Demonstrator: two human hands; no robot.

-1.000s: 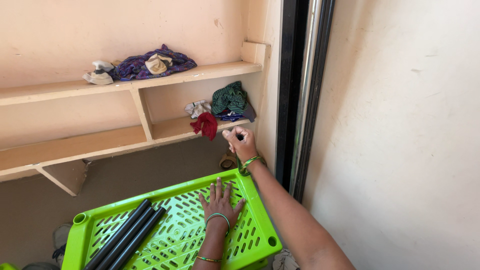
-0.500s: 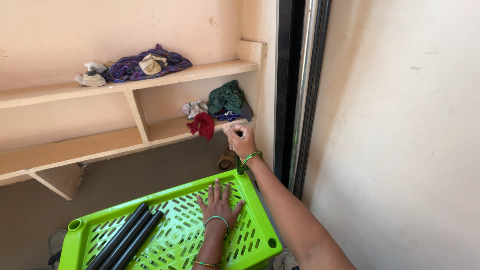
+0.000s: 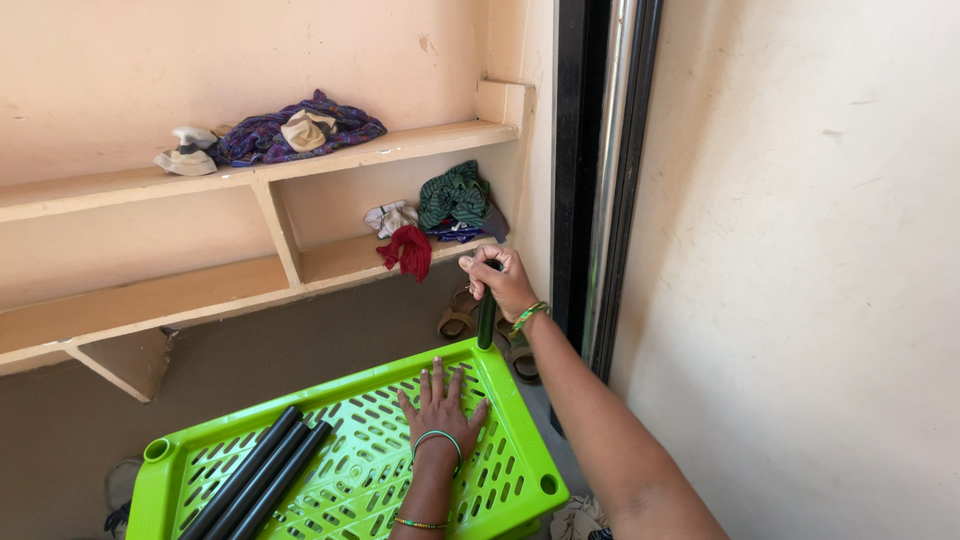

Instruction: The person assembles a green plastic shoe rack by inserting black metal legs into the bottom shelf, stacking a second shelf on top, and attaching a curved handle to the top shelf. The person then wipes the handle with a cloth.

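A bright green slotted plastic shelf tray (image 3: 350,470) lies flat below me. My left hand (image 3: 438,410) presses palm-down on its surface, fingers spread. My right hand (image 3: 497,278) is closed over the top of a black upright tube (image 3: 486,322) that stands in the tray's far right corner socket. Three more black tubes (image 3: 258,472) lie side by side on the tray's left part.
Two wooden wall shelves (image 3: 250,172) hold crumpled cloths: a purple bundle (image 3: 300,128) above, green (image 3: 455,196) and red (image 3: 407,250) ones below. Sandals (image 3: 458,315) lie on the floor. A dark door frame (image 3: 590,180) and a pale wall (image 3: 800,250) close off the right.
My right hand has shifted slightly right and down on the tube, and more of the tube now shows above the corner socket. My left hand stays flat on the tray.
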